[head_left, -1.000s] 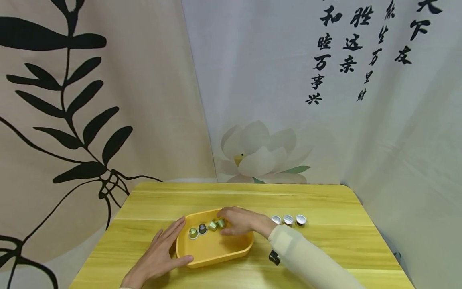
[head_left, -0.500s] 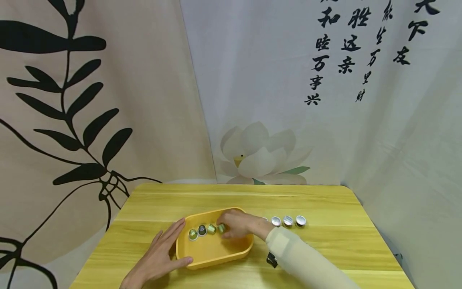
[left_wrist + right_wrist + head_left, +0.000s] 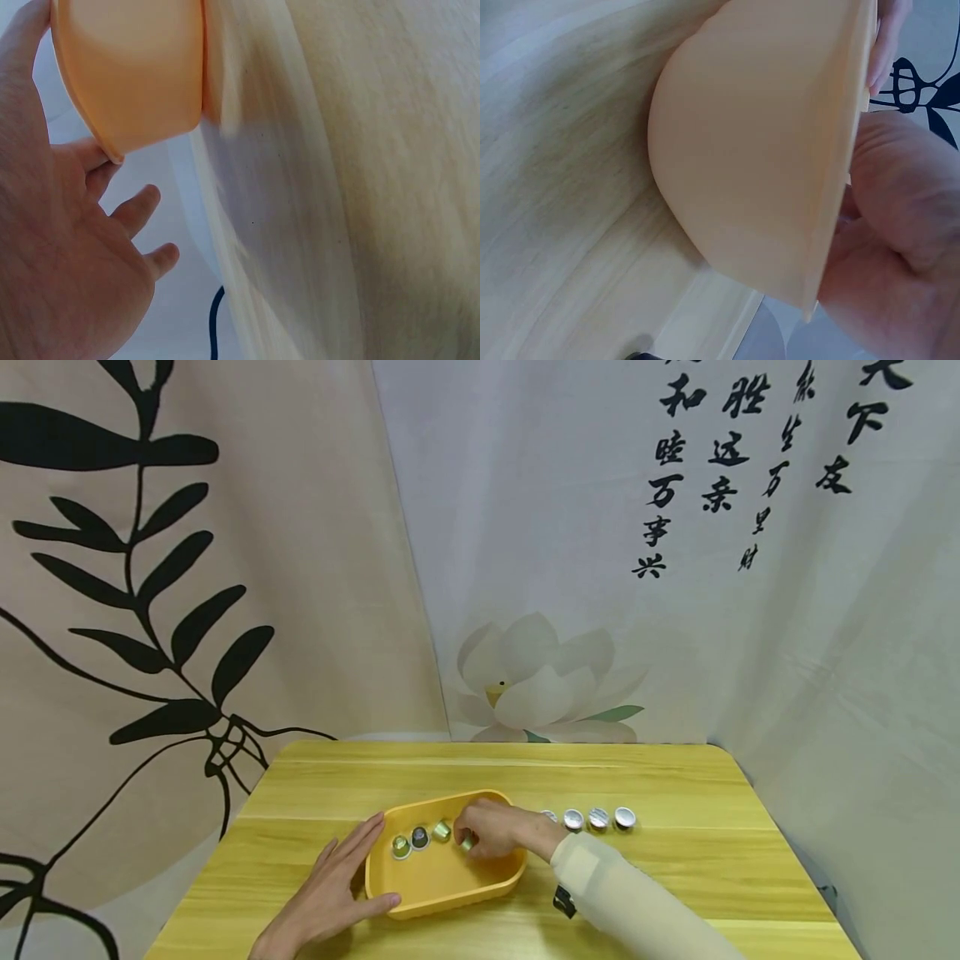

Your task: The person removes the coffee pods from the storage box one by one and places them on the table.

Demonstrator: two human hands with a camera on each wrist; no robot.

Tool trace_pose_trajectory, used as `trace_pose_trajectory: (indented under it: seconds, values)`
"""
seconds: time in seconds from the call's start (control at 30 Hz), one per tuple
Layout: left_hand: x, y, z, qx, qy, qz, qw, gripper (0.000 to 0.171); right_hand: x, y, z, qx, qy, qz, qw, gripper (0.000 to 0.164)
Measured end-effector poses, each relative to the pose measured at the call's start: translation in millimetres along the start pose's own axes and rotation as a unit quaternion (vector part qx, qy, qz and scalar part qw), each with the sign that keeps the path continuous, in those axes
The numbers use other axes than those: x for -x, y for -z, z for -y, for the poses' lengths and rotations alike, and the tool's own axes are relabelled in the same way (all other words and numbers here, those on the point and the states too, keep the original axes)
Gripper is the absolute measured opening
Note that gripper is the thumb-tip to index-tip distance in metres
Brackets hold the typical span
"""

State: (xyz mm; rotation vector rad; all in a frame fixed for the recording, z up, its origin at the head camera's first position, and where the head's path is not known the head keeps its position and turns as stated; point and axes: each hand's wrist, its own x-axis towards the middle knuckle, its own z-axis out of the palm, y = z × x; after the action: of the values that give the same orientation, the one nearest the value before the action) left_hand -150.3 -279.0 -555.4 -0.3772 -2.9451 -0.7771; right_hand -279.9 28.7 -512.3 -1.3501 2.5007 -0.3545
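Observation:
A yellow tray (image 3: pixel 450 893) stands on the wooden table, holding small coffee capsules. Toward its left end sit a green capsule (image 3: pixel 401 847), a dark capsule (image 3: pixel 420 837) and another green capsule (image 3: pixel 441 832). In the head view my right hand (image 3: pixel 491 828) reaches into the right half of the tray and pinches a green capsule (image 3: pixel 468 843), partly covered by the fingers. The left hand (image 3: pixel 337 883) spans the tray's left end with fingers extended, thumb at the near rim. The tray wall (image 3: pixel 757 142) hides the right fingertips in the right wrist view.
To the right of the tray, several capsules with silver lids (image 3: pixel 598 818) stand in a row, the leftmost partly behind the right wrist. A small black object (image 3: pixel 564 902) shows beside the right sleeve (image 3: pixel 637 893). Printed curtains hang behind the table (image 3: pixel 675 777).
My right hand has drawn its green capsule slightly nearer and to the right, away from the neighbouring green one. The left hand stays at the tray's left end.

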Motion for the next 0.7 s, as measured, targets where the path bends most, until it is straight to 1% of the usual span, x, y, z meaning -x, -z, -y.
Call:
trace_pose_trajectory:
  seconds: [0.27, 0.4, 0.53, 0.7]
  values:
    - [0.5, 0.3, 0.3, 0.002, 0.001, 0.000, 1.0000, 0.114, -0.5, -1.1, 0.3, 0.000, -0.011, 0.008, 1.000, 0.017]
    - [1.0, -0.1, 0.5, 0.001, -0.001, -0.003, 1.0000, 0.114, -0.3, -1.7, 0.5, 0.001, -0.023, 0.014, 1.000, 0.020]
    - [0.8, 0.3, 0.3, 0.002, -0.001, -0.002, 1.0000, 0.114, 0.6, -2.3, -0.1, 0.005, -0.026, 0.018, 0.999, 0.028]
    - [0.3, 1.2, -0.5, 0.001, -0.006, -0.001, 1.0000, 0.114, 3.1, -0.4, -2.4, 0.003, -0.023, 0.009, 1.000, 0.044]
